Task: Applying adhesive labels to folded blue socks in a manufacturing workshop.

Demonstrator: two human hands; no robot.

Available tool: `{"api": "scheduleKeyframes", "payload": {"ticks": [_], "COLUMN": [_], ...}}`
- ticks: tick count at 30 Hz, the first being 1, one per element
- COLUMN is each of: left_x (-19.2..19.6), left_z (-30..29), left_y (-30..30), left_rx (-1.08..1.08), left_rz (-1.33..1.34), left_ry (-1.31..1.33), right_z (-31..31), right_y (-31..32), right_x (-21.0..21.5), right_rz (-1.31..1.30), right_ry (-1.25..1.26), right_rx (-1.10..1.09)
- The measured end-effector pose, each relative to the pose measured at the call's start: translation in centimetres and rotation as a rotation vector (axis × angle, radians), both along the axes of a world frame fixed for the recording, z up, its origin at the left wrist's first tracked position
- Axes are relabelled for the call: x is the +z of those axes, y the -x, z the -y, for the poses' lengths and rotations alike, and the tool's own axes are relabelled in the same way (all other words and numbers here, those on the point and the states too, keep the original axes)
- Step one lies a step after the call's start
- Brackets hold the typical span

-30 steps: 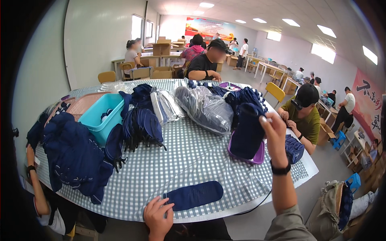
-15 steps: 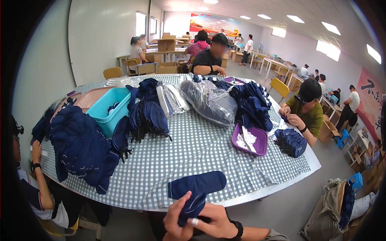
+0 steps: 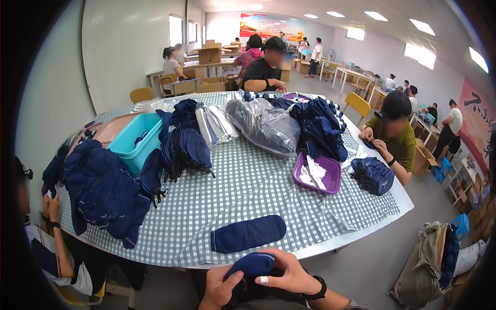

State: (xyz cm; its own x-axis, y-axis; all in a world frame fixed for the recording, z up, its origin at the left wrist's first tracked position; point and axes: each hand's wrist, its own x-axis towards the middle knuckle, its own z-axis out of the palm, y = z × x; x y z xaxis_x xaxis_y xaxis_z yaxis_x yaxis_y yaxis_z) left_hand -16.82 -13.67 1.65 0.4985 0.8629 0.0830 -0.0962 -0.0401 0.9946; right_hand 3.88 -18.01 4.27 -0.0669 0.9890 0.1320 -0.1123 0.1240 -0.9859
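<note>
Between my two hands, just past the table's near edge, is a folded navy sock with a thin pale line along its rim. My left hand pinches its left end between thumb and fingers. My right hand, with a white band round one finger, grips the right end; some of its fingertips are hidden behind the cloth. Another navy sock lies flat on the checked tablecloth just beyond my hands, small dots showing on its surface.
A large navy pile and a turquoise bin stand at the left. Bundled navy pieces and a plastic-wrapped bundle lie farther back. A purple tray holds white slips. Co-workers sit at the left, far side and right.
The held sock has turned from hanging upright to lying more level, and my hands have spread apart along it. The sock on the table stays put.
</note>
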Motion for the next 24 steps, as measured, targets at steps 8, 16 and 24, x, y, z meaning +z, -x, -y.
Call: {"api": "scheduleKeyframes", "payload": {"ticks": [8,16,24], "left_x": [2.6,2.2,2.4], "left_z": [0.6,0.1,-0.4], "left_y": [-1.6,-0.3,0.8], "left_rx": [-0.237,-0.414,-0.515], "left_rz": [0.024,-0.045,-0.040], "left_ry": [0.057,0.167,0.194], "right_z": [0.8,0.7,0.9], "right_y": [-0.7,-2.0,-2.8], "right_x": [-0.3,-0.7,-1.6], "right_rz": [0.070,-0.079,-0.112], "right_ry": [0.013,-0.013,0.005], "right_rx": [-0.261,-0.406,-0.430]}}
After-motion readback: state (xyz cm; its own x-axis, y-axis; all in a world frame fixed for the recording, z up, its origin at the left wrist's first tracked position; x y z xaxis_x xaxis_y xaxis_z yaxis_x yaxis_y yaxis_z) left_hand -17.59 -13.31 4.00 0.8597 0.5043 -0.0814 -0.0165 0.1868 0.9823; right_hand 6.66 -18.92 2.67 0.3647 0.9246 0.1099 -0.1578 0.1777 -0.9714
